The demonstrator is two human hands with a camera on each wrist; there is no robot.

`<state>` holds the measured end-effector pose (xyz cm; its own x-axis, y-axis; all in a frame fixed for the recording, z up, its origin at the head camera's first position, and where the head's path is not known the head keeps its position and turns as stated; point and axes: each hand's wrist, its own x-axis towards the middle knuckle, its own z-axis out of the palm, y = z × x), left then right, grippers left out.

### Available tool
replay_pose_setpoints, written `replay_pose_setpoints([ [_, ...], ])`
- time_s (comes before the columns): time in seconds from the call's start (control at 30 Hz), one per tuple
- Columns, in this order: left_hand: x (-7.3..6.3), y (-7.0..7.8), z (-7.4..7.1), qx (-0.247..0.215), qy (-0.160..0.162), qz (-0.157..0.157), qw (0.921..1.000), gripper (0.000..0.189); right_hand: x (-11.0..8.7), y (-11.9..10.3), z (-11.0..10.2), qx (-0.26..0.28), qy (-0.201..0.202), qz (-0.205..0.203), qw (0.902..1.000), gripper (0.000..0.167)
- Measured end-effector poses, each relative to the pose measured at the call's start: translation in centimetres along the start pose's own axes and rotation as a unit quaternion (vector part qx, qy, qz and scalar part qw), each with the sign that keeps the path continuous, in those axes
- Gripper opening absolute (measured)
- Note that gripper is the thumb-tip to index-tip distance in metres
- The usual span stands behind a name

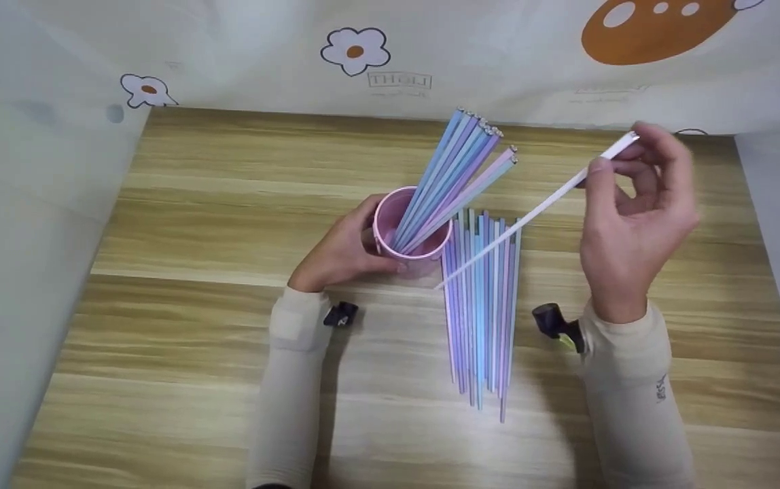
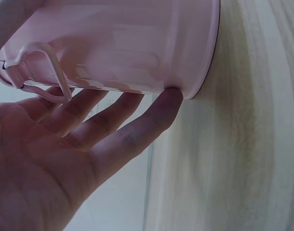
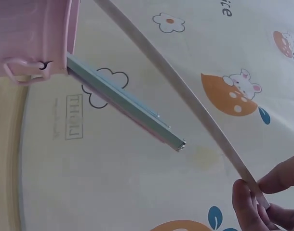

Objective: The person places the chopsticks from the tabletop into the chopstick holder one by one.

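A small pink bucket point(image 1: 412, 193) stands tilted on the table, with its wire handle loop point(image 2: 55, 67) near the palm in the left wrist view. My left hand point(image 1: 342, 251) grips it from the left side, fingers behind and thumb in front. Several thin blue, purple and pink sticks point(image 1: 454, 170) lean out of the bucket toward the upper right. My right hand point(image 1: 634, 217) pinches a long white stick point(image 1: 539, 207) near its upper end. The stick's other end slants down left, over a row of pastel sticks point(image 1: 482, 305).
Those pastel sticks lie side by side on the wood-grain table point(image 1: 193, 339), just right of the bucket. A pale printed cloth point(image 1: 485, 61) with flowers and orange shapes hangs along the table's back edge. Small black cameras sit on both wrists.
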<state>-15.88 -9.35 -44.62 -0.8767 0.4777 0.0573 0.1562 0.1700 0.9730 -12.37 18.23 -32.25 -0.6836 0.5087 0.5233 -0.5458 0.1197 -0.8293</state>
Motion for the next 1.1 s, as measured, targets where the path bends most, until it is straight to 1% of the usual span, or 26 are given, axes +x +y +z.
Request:
replay_pose_setpoints([
  [0.07, 0.1, -0.7, -0.1, 0.008, 0.001, 0.0, 1.0, 0.096, 0.3, -0.6, 0.1, 0.021, 0.013, -0.011, 0.9996, 0.03],
  [0.2, 0.2, -0.9, -0.2, 0.014, 0.0, 0.007, 0.9999, 0.095, 1.0, -1.4, 0.1, 0.053, 0.044, -0.021, 0.9974, 0.027],
  [0.33, -0.2, 1.0, -0.1, 0.001, -0.002, 0.007, 1.0, 0.093, 1.3, -1.7, 0.6, 0.079, 0.077, -0.034, 0.9933, 0.026],
  [0.43, -0.6, 2.6, 0.0, -0.001, -0.002, 0.003, 1.0, 0.091, 1.1, -1.6, 1.0, 0.09, 0.08, -0.043, 0.9918, 0.026],
  [0.53, -0.6, 2.7, 0.0, 0.003, -0.001, 0.002, 1.0, 0.091, 0.8, -1.0, 1.3, 0.08, 0.071, -0.045, 0.9933, 0.027],
  [0.63, -0.6, 2.7, 0.1, 0.005, -0.001, -0.001, 1.0, 0.091, 0.5, -0.2, 1.5, 0.059, 0.056, -0.045, 0.9957, 0.028],
  [0.8, -0.5, 2.6, 0.1, 0.005, -0.002, -0.003, 1.0, 0.091, -0.2, 1.1, 1.9, 0.033, 0.03, -0.036, 0.9984, 0.029],
  [0.93, -0.4, 2.4, 0.1, -0.005, -0.002, 0.002, 1.0, 0.091, -0.8, 2.3, 2.2, 0.025, 0.008, -0.03, 0.9992, 0.029],
  [1.1, -0.5, 2.3, 0.1, -0.013, 0.0, -0.003, 0.9999, 0.09, -1.7, 3.9, 2.6, 0.016, -0.029, -0.027, 0.9991, 0.031],
])
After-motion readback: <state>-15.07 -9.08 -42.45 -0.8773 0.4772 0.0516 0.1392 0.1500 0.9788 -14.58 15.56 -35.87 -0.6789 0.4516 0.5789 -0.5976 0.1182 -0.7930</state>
